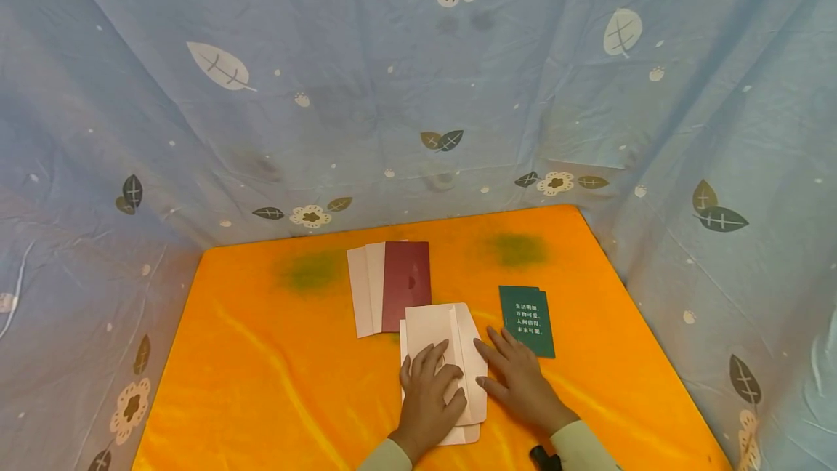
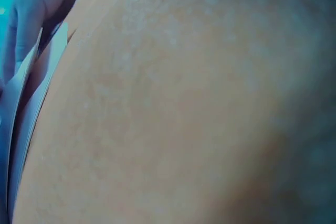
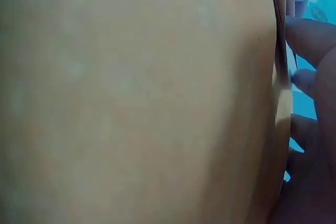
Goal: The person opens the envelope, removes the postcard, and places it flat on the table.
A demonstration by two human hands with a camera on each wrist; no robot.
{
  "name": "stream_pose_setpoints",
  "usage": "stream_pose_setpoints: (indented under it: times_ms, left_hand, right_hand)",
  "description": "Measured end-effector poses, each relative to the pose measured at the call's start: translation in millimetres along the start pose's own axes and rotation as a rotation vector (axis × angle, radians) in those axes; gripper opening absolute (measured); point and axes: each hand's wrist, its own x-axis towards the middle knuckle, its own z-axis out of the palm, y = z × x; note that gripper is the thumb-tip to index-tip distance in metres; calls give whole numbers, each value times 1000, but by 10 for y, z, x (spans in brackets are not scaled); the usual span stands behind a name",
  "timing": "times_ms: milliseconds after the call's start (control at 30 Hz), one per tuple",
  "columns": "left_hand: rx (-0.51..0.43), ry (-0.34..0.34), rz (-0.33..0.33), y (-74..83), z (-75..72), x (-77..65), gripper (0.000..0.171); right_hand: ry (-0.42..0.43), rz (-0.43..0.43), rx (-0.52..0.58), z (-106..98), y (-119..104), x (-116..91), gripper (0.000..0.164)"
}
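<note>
A pale pink envelope [image 1: 428, 322] lies on the orange cloth, with its round-cornered flap [image 1: 474, 402] spread to the right. Another pale envelope [image 1: 469, 435] peeks out from under it at the left and bottom. My left hand [image 1: 428, 398] rests on the top envelope, fingers spread and slightly bent. At the flap's right edge are the fingertips of my right hand [image 1: 523, 380], palm down and loosely bent. Paper edges [image 2: 31, 114] show beside fingers in the left wrist view. In the right wrist view, fingers [image 3: 310, 40] touch a paper edge.
Behind the envelopes lies a maroon envelope [image 1: 405, 286] overlapping pale ones [image 1: 361, 289]. Green cards [image 1: 526, 318] with white characters lie beyond the right hand. A black object [image 1: 545, 459] sits by the right sleeve. Patterned blue curtains [image 1: 392, 93] surround the orange-covered table [image 1: 261, 384].
</note>
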Motion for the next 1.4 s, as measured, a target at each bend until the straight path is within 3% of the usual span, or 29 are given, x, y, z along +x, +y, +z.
stream_pose_setpoints:
  times_ms: [467, 767, 967, 1167, 1400]
  left_hand:
    - [35, -2, 10, 2, 8, 14, 16]
    - [116, -69, 3, 25, 11, 17, 17]
    - [128, -77, 3, 10, 19, 10, 21]
    - [57, -81, -27, 18, -49, 38, 30]
    - [-89, -107, -156, -3, -179, 138, 34]
  right_hand:
    - [-167, 25, -29, 8, 38, -23, 78]
    - [-164, -11, -66, 13, 43, -27, 77]
    - [-201, 11, -83, 16, 46, -31, 79]
    - [-217, 21, -94, 22, 52, -25, 79]
    - [-234, 26, -90, 14, 59, -19, 79]
